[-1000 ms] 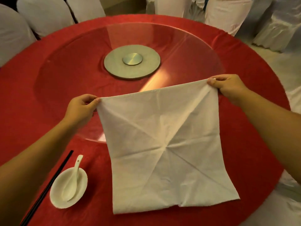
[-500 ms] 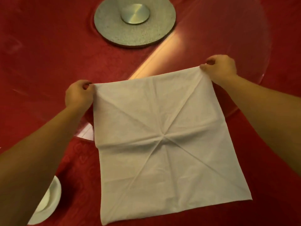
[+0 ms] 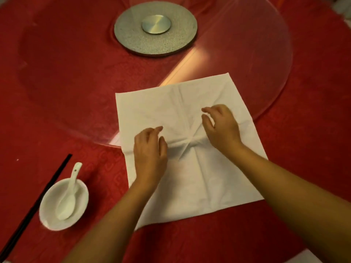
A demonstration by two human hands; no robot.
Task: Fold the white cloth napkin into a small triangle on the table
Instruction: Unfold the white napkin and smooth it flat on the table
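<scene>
From the head camera, the white cloth napkin [image 3: 191,179] lies spread flat and unfolded on the red tablecloth [image 3: 303,168], its far edge resting over the rim of the glass turntable [image 3: 266,54], its near corner toward 6 o'clock. Creases radiate from its middle like spokes. Both hands are over the middle of the napkin and neither holds anything. The left hand [image 3: 150,154] sits at about 9 o'clock from the crease centre, fingers loosely curled with the fingertips pointing away toward 12 o'clock; whether its palm touches the cloth I cannot tell. The right hand [image 3: 222,128] is at about 2 o'clock from the centre, thumb and fingers apart and relaxed, just above or on the cloth. The motion blur makes contact hard to judge. Off toward 8 o'clock from the napkin, well apart from it, a small white bowl [image 3: 51,221] holds a white ceramic spoon [image 3: 69,194], handle pointing to 1 o'clock. Just beside the bowl on its left lie black chopsticks [image 3: 38,202], running diagonally. At 12 o'clock, under the glass, sits the round grey turntable base [image 3: 133,35] with a brushed metal hub [image 3: 156,24] in its middle.
</scene>
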